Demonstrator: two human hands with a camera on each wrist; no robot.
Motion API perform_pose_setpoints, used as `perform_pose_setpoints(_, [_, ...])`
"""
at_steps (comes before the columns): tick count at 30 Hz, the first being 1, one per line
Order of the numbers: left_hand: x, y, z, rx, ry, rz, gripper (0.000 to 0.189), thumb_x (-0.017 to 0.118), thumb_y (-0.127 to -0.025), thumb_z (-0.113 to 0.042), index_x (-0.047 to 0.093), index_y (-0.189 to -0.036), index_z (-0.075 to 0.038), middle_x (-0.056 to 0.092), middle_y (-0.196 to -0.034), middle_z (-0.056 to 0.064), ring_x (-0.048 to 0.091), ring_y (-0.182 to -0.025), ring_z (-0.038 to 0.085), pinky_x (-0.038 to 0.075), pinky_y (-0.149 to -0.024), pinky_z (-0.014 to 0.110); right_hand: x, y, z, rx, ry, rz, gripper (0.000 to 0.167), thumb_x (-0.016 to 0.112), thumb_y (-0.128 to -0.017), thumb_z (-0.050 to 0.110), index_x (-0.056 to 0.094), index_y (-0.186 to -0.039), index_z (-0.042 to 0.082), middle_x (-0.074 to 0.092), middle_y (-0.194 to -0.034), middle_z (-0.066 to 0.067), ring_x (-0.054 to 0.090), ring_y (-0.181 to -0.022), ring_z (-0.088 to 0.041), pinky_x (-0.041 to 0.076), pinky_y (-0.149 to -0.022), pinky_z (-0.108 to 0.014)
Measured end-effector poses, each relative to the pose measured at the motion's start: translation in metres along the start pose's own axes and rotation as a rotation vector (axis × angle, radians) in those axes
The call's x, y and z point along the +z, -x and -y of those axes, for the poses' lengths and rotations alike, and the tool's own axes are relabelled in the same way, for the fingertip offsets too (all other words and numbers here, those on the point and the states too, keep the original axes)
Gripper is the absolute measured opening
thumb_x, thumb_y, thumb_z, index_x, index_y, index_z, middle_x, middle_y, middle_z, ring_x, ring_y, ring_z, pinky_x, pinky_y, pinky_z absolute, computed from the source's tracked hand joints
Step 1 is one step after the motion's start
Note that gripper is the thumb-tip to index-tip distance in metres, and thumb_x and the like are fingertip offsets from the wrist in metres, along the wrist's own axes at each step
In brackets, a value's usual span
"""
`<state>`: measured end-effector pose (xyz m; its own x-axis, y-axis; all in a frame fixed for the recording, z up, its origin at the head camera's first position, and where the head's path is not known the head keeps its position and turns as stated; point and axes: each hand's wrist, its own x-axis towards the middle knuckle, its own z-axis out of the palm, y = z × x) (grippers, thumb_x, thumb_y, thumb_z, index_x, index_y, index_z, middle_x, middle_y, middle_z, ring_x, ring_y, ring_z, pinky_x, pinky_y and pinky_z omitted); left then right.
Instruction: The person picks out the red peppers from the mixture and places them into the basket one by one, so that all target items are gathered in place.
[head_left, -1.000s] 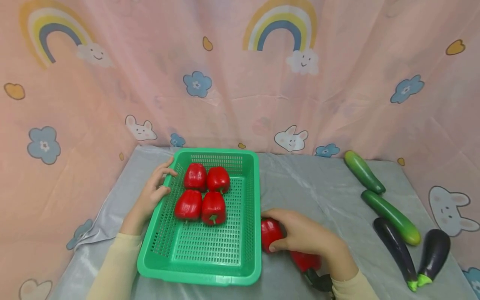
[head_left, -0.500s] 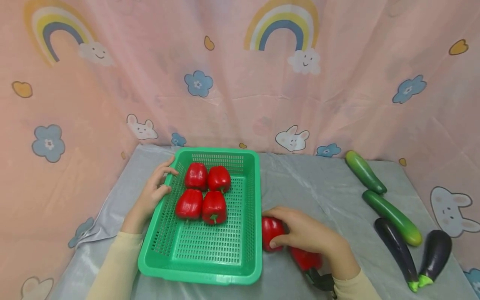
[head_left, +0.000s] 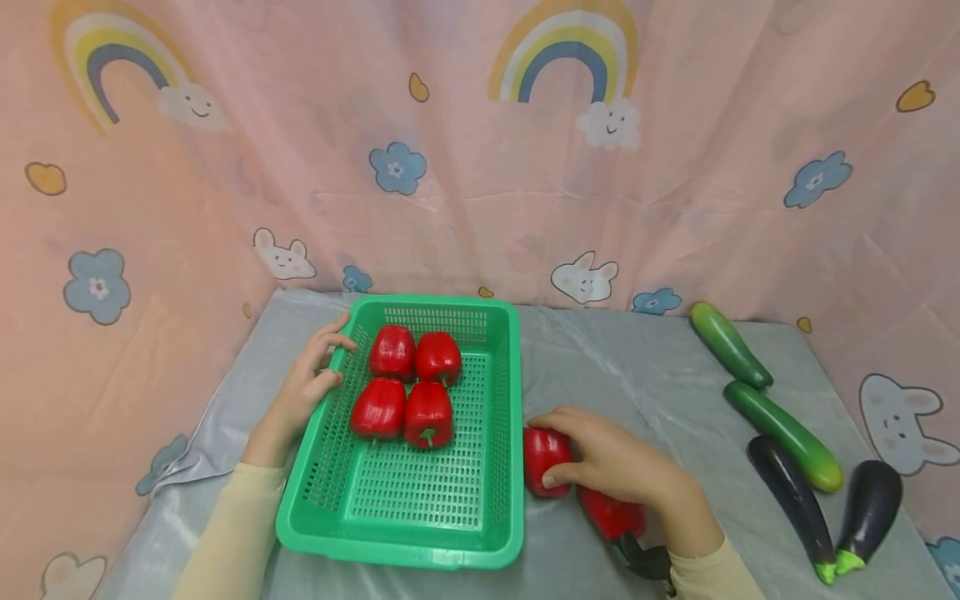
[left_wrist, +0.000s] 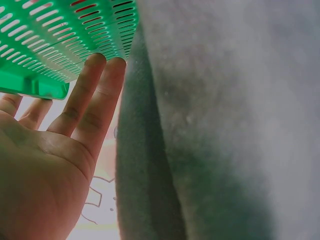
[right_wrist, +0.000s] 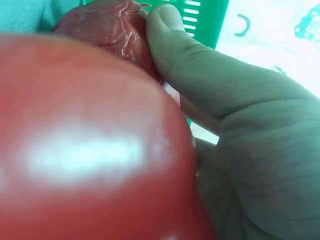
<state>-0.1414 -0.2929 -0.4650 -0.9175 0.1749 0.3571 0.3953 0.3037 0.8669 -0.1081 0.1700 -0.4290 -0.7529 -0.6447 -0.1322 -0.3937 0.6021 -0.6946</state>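
A green plastic basket [head_left: 495, 433] holds several red bell peppers [head_left: 378, 408] in its left half. My left hand [head_left: 309, 379] rests at its left rim. In the left wrist view, two straight fingers [left_wrist: 102, 92] lie against the slotted outer wall and the others reach behind the rim. Just right of the basket, my right hand [head_left: 607, 450] grips a red bell pepper [head_left: 546, 461], thumb on the near side. Another red bell pepper [head_left: 611, 510] lies beneath that wrist, partly hidden; it looms large [right_wrist: 95, 150] in the right wrist view.
On the grey cloth [head_left: 600, 358] at the right lie two zucchini [head_left: 783, 433] and two eggplants [head_left: 791, 500]. A pink patterned curtain [head_left: 465, 225] closes off the back and sides. A black strap [head_left: 643, 560] sits at my right wrist.
My right hand has shifted slightly up and to the right with the gripped bell pepper, a little away from the basket's side. The left hand keeps its place on the rim.
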Motion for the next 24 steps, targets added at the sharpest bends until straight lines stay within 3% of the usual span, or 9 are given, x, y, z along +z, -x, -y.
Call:
perform_pose_setpoints(3, [0.000,0.000,-0.001,0.006,0.003,0.000,0.040,0.046,-0.084,0.013,0.061,-0.121,0.006,0.031,-0.176,0.017,0.023,-0.162,0.041,0.025,-0.117,0.072,-0.001,0.000,-0.001,-0.006,0.005,-0.012,0.062,0.091,-0.089,0.038,0.069,-0.144,0.021,0.068,-0.126,0.012,0.062,-0.113,-0.015,0.058,-0.092,-0.041])
perform_pose_setpoints(9, [0.000,0.000,0.000,-0.002,-0.008,0.002,0.042,0.046,-0.084,0.013,0.061,-0.122,0.005,0.030,-0.177,0.016,0.024,-0.162,0.039,0.033,-0.112,0.040,-0.006,0.002,-0.001,-0.014,0.010,-0.028,0.062,0.091,-0.089,0.040,0.069,-0.144,0.020,0.069,-0.127,0.008,0.062,-0.114,-0.018,0.058,-0.090,-0.043])
perform_pose_setpoints(11, [0.000,0.001,-0.001,-0.001,-0.007,0.003,0.042,0.047,-0.084,0.013,0.061,-0.122,0.005,0.030,-0.176,0.016,0.024,-0.162,0.039,0.033,-0.112,0.042,-0.007,0.003,-0.001,-0.012,0.014,-0.035,0.062,0.091,-0.089,0.038,0.069,-0.144,0.019,0.069,-0.128,0.007,0.062,-0.115,-0.019,0.059,-0.090,-0.043])
perform_pose_setpoints(16, [0.000,0.001,0.000,0.006,0.012,0.001,0.041,0.047,-0.084,0.013,0.061,-0.121,0.005,0.031,-0.176,0.017,0.022,-0.162,0.041,0.024,-0.118,0.071,-0.011,0.006,-0.002,-0.006,0.026,-0.065,0.064,0.091,-0.090,0.035,0.067,-0.146,0.016,0.068,-0.130,0.003,0.062,-0.117,-0.022,0.059,-0.091,-0.046])
perform_pose_setpoints(18, [0.000,0.001,0.001,0.009,0.018,-0.001,0.041,0.047,-0.084,0.014,0.061,-0.121,0.006,0.031,-0.176,0.018,0.021,-0.162,0.042,0.020,-0.118,0.078,-0.013,0.006,-0.002,-0.003,0.019,-0.075,0.065,0.091,-0.089,0.036,0.067,-0.146,0.017,0.068,-0.131,0.002,0.062,-0.118,-0.023,0.060,-0.091,-0.048])
perform_pose_setpoints(21, [0.000,0.001,0.002,0.009,0.019,-0.003,0.041,0.047,-0.084,0.014,0.061,-0.121,0.006,0.031,-0.176,0.018,0.021,-0.162,0.042,0.020,-0.118,0.077,-0.015,0.008,-0.002,0.005,-0.012,-0.090,0.065,0.091,-0.089,0.035,0.066,-0.147,0.018,0.068,-0.132,0.001,0.062,-0.120,-0.026,0.061,-0.091,-0.050])
perform_pose_setpoints(24, [0.000,0.000,0.002,0.002,0.023,-0.003,0.041,0.047,-0.084,0.014,0.061,-0.122,0.005,0.031,-0.176,0.016,0.022,-0.163,0.040,0.026,-0.117,0.068,-0.017,0.010,-0.001,0.033,-0.043,-0.109,0.067,0.093,-0.087,0.035,0.066,-0.147,0.021,0.068,-0.134,0.002,0.063,-0.122,-0.026,0.062,-0.090,-0.050])
